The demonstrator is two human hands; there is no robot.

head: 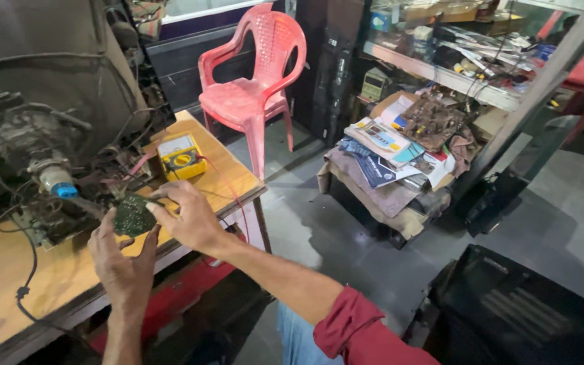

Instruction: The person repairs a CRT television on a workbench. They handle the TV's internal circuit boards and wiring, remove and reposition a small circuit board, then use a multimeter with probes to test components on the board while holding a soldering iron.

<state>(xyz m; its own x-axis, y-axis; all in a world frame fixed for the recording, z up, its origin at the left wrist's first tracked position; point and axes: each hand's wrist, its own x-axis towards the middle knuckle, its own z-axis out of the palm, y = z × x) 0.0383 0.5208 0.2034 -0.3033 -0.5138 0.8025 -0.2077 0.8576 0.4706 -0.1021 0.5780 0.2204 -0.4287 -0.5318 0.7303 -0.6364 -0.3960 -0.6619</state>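
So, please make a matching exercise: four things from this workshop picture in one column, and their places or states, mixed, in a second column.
Things:
1. green circuit board
2. yellow multimeter
3. red plastic chair
4. pile of papers

Places:
A. on the floor, unoccupied
B. on a cloth-covered stand
C. held between both hands
D. on the wooden bench

Pairs: 1-C, 2-D, 3-A, 4-B

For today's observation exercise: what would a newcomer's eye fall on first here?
Probably the red plastic chair standing at the top centre. Next, the left hand and right hand holding a small green circuit board over the wooden workbench, near a yellow multimeter.
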